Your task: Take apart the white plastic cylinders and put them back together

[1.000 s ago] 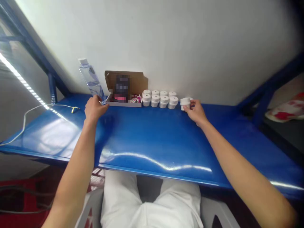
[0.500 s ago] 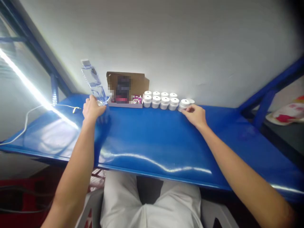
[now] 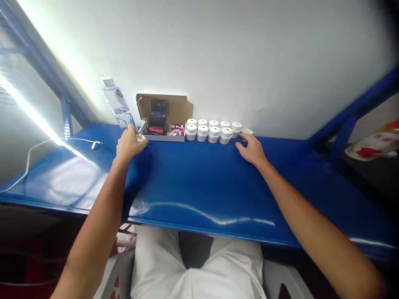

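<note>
My left hand (image 3: 129,145) is closed on a small clear round piece (image 3: 141,137) in front of a tall clear bottle (image 3: 116,101) with a white cap. Its exact kind is hard to make out. My right hand (image 3: 252,150) has thumb and fingers apart, holding nothing, just right of two rows of white round tubs (image 3: 214,133). Each tub has a small dark mark on top. Close behind my right fingertips lies a flat white disc (image 3: 247,131), partly covered by the hand. The rear tub at the right end (image 3: 237,126) stands nearest this hand.
An open cardboard box (image 3: 182,109) with pink and white packets and a blurred dark item stands left of the tubs. A white cable (image 3: 29,160) crosses the left of the blue table (image 3: 199,178). Blue frame posts (image 3: 343,135) flank it, and a wall rises behind.
The tub under my right fingers has gone to the end of the back row, and the fingers have come off it. My left hand moved right with the clear piece.
</note>
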`<state>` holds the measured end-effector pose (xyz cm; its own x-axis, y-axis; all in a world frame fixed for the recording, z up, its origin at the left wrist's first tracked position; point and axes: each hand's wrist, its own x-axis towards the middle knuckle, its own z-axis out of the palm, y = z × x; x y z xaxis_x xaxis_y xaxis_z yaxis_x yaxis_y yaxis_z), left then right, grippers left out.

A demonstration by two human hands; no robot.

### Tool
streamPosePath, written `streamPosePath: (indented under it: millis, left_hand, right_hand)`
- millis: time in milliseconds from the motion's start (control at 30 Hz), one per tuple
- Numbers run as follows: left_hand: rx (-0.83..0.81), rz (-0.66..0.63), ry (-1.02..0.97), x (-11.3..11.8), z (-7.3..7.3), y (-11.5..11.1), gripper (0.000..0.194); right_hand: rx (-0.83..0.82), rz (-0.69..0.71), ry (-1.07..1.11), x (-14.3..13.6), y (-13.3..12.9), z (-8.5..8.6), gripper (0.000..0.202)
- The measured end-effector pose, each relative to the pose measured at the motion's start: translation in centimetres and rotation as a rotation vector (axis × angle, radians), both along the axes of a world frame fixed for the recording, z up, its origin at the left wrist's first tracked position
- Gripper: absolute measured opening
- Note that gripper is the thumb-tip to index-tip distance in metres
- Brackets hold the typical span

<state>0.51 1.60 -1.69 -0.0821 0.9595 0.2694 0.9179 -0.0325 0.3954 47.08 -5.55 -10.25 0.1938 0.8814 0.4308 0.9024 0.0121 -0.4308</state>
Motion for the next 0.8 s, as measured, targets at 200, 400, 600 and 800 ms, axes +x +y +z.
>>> streamPosePath:
  millis: [200,400,600,800]
  left_hand:
    - [-0.135,-0.480,-0.233,1.4,0.5,-0.9,0.049]
    - [-0.409,-0.882,-0.439,4.5,0.6,-3.1,0.053]
    - [-0.470,-1.034,-0.550,6.8,-0.2,-4.3,0.053]
    - [-0.466,-1.116,-0.610,8.9,-1.2,-5.8,0.054]
  right_hand:
    - [-0.064,-0.163,0.095,0.3,-0.7,0.7,0.077]
    - [-0.018,-0.207,0.161,0.5,-1.0,1.2,0.057]
    - [0.020,-0.078,0.269,-2.5,-2.4,4.1,0.056]
    - [0.141,0.380,0.317,-10.5,-5.5,7.0,0.035]
